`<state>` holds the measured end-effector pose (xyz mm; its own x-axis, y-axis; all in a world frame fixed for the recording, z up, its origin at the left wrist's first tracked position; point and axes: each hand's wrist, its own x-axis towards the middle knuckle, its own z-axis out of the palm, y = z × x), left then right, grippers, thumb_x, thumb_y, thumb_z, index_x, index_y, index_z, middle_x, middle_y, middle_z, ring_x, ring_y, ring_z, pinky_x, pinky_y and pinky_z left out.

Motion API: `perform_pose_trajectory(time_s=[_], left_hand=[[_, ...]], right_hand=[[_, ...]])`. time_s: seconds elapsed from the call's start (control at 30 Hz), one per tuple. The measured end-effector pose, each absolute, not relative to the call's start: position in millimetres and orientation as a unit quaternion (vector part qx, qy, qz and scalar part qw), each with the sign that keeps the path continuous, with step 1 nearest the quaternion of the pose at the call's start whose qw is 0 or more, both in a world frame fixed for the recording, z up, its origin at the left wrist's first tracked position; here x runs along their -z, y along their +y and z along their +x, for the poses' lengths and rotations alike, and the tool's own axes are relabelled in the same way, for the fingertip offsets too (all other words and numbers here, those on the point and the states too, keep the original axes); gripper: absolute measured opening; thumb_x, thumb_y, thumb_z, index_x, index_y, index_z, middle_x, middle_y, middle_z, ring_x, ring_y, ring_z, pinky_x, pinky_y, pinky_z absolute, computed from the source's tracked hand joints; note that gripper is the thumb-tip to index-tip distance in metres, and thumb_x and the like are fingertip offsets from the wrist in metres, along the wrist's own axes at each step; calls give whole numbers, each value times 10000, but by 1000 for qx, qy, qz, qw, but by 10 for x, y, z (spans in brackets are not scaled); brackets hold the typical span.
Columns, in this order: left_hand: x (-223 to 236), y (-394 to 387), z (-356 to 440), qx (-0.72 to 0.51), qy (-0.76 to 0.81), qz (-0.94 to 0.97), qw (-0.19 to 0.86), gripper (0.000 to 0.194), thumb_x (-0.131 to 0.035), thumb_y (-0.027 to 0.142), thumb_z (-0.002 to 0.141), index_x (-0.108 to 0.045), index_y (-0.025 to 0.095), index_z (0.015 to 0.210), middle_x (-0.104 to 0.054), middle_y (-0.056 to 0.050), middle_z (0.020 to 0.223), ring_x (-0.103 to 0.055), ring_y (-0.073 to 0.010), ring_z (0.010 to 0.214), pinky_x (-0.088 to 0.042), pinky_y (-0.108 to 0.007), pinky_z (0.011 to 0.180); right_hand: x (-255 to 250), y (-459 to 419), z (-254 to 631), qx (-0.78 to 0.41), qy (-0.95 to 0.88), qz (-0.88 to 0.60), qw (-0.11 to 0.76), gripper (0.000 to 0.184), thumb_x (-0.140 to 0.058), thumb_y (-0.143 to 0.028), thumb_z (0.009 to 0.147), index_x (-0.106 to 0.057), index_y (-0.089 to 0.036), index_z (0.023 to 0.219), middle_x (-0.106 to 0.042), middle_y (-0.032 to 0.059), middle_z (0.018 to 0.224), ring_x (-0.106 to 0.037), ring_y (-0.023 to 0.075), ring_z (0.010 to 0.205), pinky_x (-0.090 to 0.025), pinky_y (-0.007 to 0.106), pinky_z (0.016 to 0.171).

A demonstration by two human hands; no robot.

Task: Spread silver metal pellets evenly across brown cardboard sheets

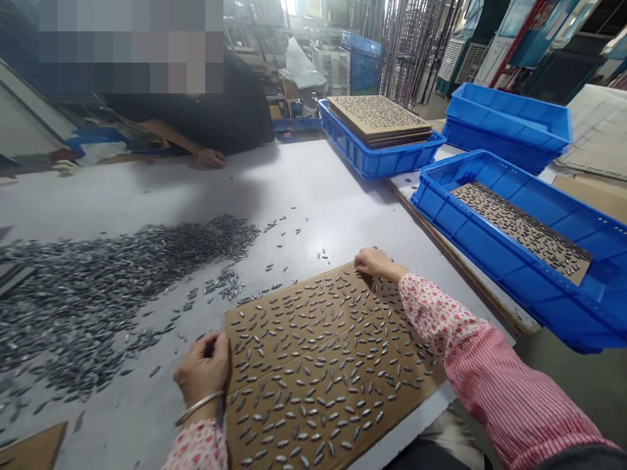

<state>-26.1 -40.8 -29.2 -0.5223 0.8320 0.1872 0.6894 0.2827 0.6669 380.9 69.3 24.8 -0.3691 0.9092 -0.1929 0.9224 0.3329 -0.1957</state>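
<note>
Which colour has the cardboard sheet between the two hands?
The cardboard sheet is brown; it shows best in the head view.

Cardbd: 1 sheet (pixel 416 395) w/ the 2 grips, i.e. 1 L grip (pixel 203 369) & 1 R grip (pixel 375 264), + 1 offcut-like pc. (pixel 32 449) lower L, 1 bit-covered board (pixel 578 275) in a crate, 1 stack (pixel 392 141) of several, exact no. unclear. Metal bits: 1 big pile (pixel 122 281) on 1 desk (pixel 298 179), too many to count, ditto the lots on the sheet. Also 1 blue crate (pixel 353 155) w/ stack, 1 long crate (pixel 490 258) w/ board, approx. 2 stacked crates (pixel 509 114) behind, 1 bangle (pixel 198 408), 1 co-worker (pixel 240 108) w/ 1 hand (pixel 210 158) visible.
</note>
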Motion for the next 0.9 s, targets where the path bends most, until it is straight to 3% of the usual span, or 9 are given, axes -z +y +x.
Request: perform_pose_trajectory(time_s=[0.27,0.43,0.67,0.9], left_hand=[[305,-419,-277,-350,791,494,92,332,-510,466,704,-664,186,797,-665,-52,764,-622,-219,770,-483,-329,763],[285,-420,-261,-350,796,486,90,320,-514,454,702,-665,187,792,-664,-47,753,-621,-214,756,-482,-325,760],[247,-430,-229,-352,793,489,93,316,-513,447,705,-660,182,791,-660,-42,749,-614,-200,738,-481,-312,755],[212,-436,-211,-356,795,481,100,315,-512,448,698,-661,184,782,-663,-42,728,-613,-203,728,-483,-314,739]], right_hand=[[-227,705,3753,100,848,519,42,237,-490,-337,913,-686,-204,914,-657,73,997,-590,153,822,-357,221,590],[-271,655,3705,65,838,542,23,273,-435,-299,939,-677,-173,944,-647,102,994,-581,177,863,-384,236,639],[-289,654,3725,120,806,579,35,260,-489,-383,919,-690,-226,972,-637,66,1058,-589,163,924,-401,220,702],[-277,690,3668,115,813,571,27,243,-507,-350,907,-704,-213,943,-645,76,1022,-589,164,877,-395,223,672]])
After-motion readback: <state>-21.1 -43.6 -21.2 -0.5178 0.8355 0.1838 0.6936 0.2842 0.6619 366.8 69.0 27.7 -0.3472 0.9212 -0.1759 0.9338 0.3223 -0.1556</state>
